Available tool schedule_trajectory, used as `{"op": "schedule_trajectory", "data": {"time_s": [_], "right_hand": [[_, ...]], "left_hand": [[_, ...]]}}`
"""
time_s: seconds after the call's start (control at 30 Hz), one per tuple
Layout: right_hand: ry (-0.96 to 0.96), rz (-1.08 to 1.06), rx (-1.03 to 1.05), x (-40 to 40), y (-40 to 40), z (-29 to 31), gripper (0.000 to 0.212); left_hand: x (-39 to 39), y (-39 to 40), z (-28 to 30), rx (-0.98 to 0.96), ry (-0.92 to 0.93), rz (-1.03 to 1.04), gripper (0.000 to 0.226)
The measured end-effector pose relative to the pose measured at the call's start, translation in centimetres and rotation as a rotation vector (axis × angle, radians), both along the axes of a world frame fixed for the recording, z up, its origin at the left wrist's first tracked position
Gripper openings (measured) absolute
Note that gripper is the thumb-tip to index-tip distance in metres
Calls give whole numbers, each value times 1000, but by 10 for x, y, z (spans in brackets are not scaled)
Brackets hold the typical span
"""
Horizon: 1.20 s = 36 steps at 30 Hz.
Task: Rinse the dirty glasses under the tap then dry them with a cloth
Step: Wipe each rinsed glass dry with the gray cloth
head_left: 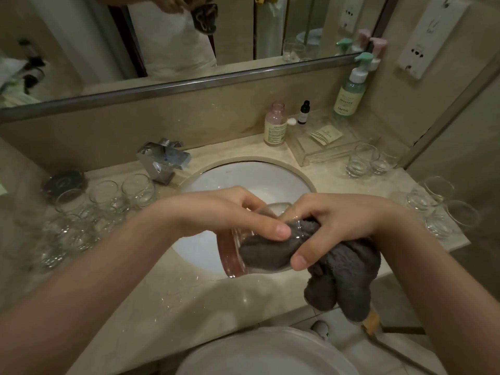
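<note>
A cluster of empty glasses (pixel 89 212) stands at the left edge of the counter (pixel 167 290), beside the tap (pixel 162 161). Over the sink (pixel 254 180), the left hand (pixel 232 212) grips a clear glass (pixel 243 255) tilted on its side, fingers curled round it. The right hand (pixel 335 223) pinches a grey cloth (pixel 341 280), part of it stuffed into the glass and the rest hanging below. More glasses (pixel 438 209) stand near the right edge, bottles (pixel 276 125) along the back edge.

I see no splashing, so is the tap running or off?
Off, as far as shows: no stream falls from the tap into the sink.
</note>
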State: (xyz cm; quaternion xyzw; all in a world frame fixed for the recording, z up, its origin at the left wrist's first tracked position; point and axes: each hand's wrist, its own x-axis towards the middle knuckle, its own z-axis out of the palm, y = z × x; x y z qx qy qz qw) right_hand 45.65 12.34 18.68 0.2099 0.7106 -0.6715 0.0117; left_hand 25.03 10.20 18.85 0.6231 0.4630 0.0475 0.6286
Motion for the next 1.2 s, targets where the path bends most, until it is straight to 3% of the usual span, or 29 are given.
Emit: {"op": "schedule_trajectory", "data": {"time_s": [0.07, 0.3, 0.47, 0.53, 0.67, 0.73, 0.8, 0.93, 1.0, 1.1, 1.2], "right_hand": [[-8, -80, 13, 1, 1, -3, 12], [-71, -332, 191, -21, 6, -42, 18], [111, -766, -111, -39, 6, -74, 16], [114, -840, -183, -54, 3, -90, 14], [79, -869, -281, -89, -7, -110, 18], [95, -861, -332, -105, -13, -115, 7], [89, -837, -361, -118, -18, -121, 6], [53, -780, -359, -137, -28, -130, 11], [31, -761, -364, -141, -32, -134, 8], [1, -732, -375, -141, -38, -143, 27], [-10, -745, -417, -138, -41, -147, 19]], "left_hand": [[-6, 0, -7, -11, -24, 62, 51], [-39, 2, -46, -49, 12, 304, 64], [-81, 2, -63, -93, -84, 638, 88], [-99, 3, -71, -39, -107, 796, 84], [-130, 6, -86, 124, -39, 1001, 75], [-144, 6, -94, 203, 36, 1029, 67], [-158, 7, -107, 264, 117, 1035, 64], [-180, 8, -131, 365, 304, 922, 93], [-189, 9, -143, 381, 366, 913, 89], [-201, 13, -157, 402, 425, 966, 85], [-210, 18, -167, 445, 500, 973, 81]]}}
